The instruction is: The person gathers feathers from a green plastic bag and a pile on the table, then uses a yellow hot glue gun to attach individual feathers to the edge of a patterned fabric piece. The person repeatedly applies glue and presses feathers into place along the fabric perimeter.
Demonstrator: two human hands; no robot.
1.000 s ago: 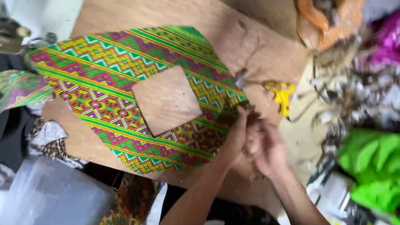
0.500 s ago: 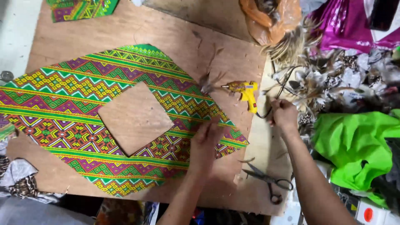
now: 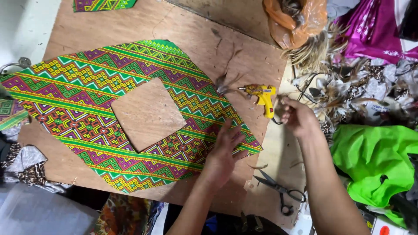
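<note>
A patterned cloth (image 3: 87,91) in green, purple, yellow and red lies flat on a plywood board (image 3: 183,26), with a diamond-shaped hole (image 3: 148,114) cut in its middle. My left hand (image 3: 224,152) rests flat on the cloth's right corner, fingers spread. Just right of the cloth tip lies a yellow glue gun (image 3: 261,93), its nozzle pointing left at a dark feather (image 3: 222,83). My right hand (image 3: 296,115) is beside the gun's handle, fingers closed on what looks like a small dark feather.
Black scissors (image 3: 281,189) lie near the board's front right corner. A heap of feathers (image 3: 348,91) is at the right, with an orange plastic bag (image 3: 296,17), purple fabric (image 3: 370,30) and bright green fabric (image 3: 374,152) around it. Cloth scraps (image 3: 26,167) lie at the left.
My right hand left the cloth's corner, went right toward the feather heap and now sits by the glue gun. My left hand stayed on the cloth. The view shifted.
</note>
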